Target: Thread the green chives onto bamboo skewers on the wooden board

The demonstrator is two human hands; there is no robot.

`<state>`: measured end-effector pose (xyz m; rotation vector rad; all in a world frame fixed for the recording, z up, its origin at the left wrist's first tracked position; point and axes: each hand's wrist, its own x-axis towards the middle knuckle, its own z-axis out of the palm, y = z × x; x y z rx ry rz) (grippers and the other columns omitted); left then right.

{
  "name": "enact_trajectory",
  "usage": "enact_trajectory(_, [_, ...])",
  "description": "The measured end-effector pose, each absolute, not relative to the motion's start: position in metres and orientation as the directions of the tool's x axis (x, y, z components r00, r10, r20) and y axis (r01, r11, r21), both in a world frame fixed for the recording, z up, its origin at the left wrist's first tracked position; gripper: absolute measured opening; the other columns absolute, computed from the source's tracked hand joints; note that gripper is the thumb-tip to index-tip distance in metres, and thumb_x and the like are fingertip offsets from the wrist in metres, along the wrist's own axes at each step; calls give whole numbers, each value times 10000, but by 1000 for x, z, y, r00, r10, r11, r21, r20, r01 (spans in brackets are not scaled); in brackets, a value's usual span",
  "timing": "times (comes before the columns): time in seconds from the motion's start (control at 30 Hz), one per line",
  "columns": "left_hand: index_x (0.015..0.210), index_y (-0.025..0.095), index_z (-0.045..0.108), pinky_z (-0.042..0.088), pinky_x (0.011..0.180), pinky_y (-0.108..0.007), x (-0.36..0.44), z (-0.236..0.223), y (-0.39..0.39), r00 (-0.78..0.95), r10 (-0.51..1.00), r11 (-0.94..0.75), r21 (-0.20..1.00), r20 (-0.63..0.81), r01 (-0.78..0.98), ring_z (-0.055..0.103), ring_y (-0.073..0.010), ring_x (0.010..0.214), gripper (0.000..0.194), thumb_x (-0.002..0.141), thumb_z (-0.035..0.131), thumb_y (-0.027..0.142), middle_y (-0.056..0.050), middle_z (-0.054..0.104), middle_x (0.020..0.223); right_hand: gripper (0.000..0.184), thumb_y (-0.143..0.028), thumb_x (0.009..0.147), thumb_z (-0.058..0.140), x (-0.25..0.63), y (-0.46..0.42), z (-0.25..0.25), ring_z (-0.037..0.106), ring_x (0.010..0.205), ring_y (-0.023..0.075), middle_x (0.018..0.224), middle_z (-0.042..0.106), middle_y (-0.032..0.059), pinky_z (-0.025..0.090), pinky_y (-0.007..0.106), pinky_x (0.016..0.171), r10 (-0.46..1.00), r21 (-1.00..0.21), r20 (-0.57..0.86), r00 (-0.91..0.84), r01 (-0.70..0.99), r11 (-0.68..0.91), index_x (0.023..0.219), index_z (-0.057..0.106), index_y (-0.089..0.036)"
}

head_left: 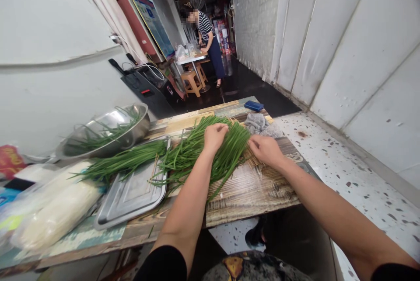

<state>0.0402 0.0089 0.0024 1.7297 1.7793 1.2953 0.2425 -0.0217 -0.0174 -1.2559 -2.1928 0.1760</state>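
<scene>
A large heap of green garlic chives [203, 154] lies spread on the wood-patterned table in front of me. My left hand [215, 137] is over the middle of the heap, its fingers curled into a pinch. At the heap's right edge, my right hand [266, 150] has thumb and fingers pressed together by the chive ends. What either pinch holds is too small to make out. Thin bamboo skewers [252, 158] lie under and beside my right hand. Left of the heap, a metal tray [134, 198] bears a smaller bunch of chives [131, 158] across its far side.
A steel bowl [131, 134] with more chives stands at the back left. Plastic-wrapped pale packages [62, 206] lie at the left. Past my right hand are a grey cloth [257, 123] and a blue box [253, 105]. Farther off, a person [210, 40] stands at a small table.
</scene>
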Motion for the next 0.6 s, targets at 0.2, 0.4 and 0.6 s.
enact_trajectory(0.2, [834, 166, 717, 477, 743, -274, 47, 0, 9, -245, 898, -156, 784, 366, 601, 642, -163, 750, 218, 725, 595, 309, -42, 715, 795, 278, -290, 861, 386, 243, -23, -16, 538, 600, 138, 660, 635, 35, 294, 237, 592, 820, -392, 433, -374, 741, 545, 731, 607, -183])
enact_trajectory(0.4, [837, 187, 717, 475, 773, -280, 51, 2, 6, -316, 865, -110, 763, 389, 637, 641, -158, 749, 212, 742, 573, 311, -26, 710, 774, 274, -287, 864, 388, 242, -23, -16, 537, 592, 138, 658, 636, 38, 292, 239, 590, 813, -387, 445, -375, 738, 553, 741, 609, -180])
enact_trajectory(0.6, [817, 199, 722, 471, 801, -260, 56, 7, 1, -277, 859, -133, 710, 431, 692, 648, -138, 763, 186, 745, 575, 289, -8, 719, 802, 274, -284, 862, 390, 242, -23, -16, 538, 591, 141, 651, 632, 41, 289, 239, 578, 805, -381, 455, -382, 733, 563, 726, 605, -181])
